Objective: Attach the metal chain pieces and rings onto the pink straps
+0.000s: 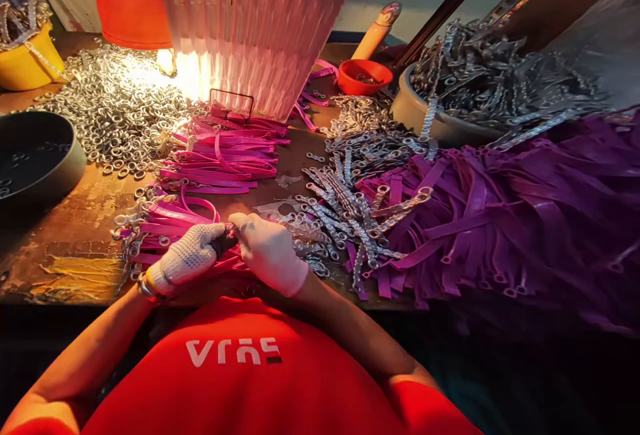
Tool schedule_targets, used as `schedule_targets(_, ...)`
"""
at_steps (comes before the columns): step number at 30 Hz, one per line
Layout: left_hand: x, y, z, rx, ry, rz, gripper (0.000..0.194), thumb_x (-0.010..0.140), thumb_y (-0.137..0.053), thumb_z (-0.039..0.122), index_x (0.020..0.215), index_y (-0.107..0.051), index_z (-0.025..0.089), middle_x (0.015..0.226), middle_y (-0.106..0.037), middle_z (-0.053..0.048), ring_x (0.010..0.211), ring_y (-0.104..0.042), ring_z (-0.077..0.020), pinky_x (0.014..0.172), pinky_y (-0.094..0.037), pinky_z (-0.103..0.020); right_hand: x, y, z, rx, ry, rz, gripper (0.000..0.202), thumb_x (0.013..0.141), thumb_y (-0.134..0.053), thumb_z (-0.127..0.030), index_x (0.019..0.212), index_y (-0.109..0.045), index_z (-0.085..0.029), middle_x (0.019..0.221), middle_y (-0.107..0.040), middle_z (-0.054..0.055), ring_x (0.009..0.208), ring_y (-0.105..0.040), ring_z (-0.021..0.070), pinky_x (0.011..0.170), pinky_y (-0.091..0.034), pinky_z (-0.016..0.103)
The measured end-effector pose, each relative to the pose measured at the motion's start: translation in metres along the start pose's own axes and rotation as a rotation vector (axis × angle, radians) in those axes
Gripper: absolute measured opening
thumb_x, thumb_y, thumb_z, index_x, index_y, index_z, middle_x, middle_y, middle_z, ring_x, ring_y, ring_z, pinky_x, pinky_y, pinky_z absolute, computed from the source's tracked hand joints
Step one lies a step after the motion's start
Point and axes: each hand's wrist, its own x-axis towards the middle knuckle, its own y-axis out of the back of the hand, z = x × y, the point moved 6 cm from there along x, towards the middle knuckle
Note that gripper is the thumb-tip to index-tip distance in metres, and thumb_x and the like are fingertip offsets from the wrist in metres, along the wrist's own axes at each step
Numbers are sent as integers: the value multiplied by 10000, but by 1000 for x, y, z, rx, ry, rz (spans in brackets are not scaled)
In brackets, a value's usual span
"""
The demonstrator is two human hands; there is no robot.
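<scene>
My left hand [187, 258], in a white dotted knit glove, is closed with its fingertips around a small dark piece [225, 240] that I cannot make out. Meeting it from the right, my right hand [269, 252] wears a white glove and has its fingers pinched; what lies between them is hidden. Both hands are just above a pile of magenta straps [163, 227] with metal rings at their left ends. Another stack of magenta straps [225, 155] lies farther back. Right of my right hand are braided silver chain pieces [340, 212] with ring ends.
Loose metal rings [115, 108] are heaped under a red lamp [133, 12] beside a ribbed translucent sheet [255, 28]. A dark bowl [73, 162] stands left. Purple straps [480, 208] hang over the right edge, before a chain-filled tub [415, 105]. A small red bowl [357, 85] stands behind.
</scene>
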Motion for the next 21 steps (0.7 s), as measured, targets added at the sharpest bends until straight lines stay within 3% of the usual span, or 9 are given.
schedule_targets(3, -6, -2, -9, -218, 105, 99, 247, 930, -577, 372, 872, -665, 148, 587, -549, 33, 518, -426, -107, 514, -342, -234, -2, 8, 0, 78, 1, -75, 283, 981, -523, -211, 1256, -585, -183, 1035, -716, 79, 867, -657, 194, 688, -396, 276)
schedule_targets(5, -10, -4, -8, -265, 85, 194, 286, 930, -608, 420, 924, -690, 145, 670, -630, 3, 593, -513, -126, 567, -404, -237, -4, 11, -1, 79, 7, -141, 382, 946, -586, -236, 1322, -543, -180, 1036, -729, 77, 882, -675, 208, 681, -405, 275)
schedule_targets(8, -14, -11, -5, -188, 16, 292, 289, 937, -608, 414, 894, -706, 146, 843, -715, -44, 754, -594, -156, 681, -457, -249, -5, 9, 4, 38, -62, -194, 428, 922, -602, -237, 1341, -534, -177, 953, -752, 65, 858, -698, 223, 651, -395, 280)
schedule_targets(13, -20, -14, -6, -9, 20, 426, 266, 930, -609, 372, 794, -681, 155, 685, -644, 1, 625, -522, -124, 606, -403, -235, -6, -5, 4, 41, -63, -184, 254, 931, -579, -241, 1169, -609, -157, 850, -757, 62, 773, -706, 219, 606, -354, 289)
schedule_targets(17, -21, -18, -1, -34, 21, 320, 279, 929, -595, 374, 783, -676, 151, 669, -646, 1, 596, -522, -123, 579, -412, -231, -14, -10, -3, -14, 79, -168, 191, 960, -538, -262, 1062, -617, -120, 735, -726, 80, 666, -679, 220, 548, -283, 310)
schedule_targets(21, -11, -12, 12, 60, -59, 146, 227, 930, -560, 301, 838, -703, 149, 774, -712, -27, 712, -619, -161, 657, -464, -248, -17, -4, 0, -50, 192, -79, 237, 998, -514, -346, 991, -610, -129, 683, -699, 65, 595, -631, 195, 533, -245, 307)
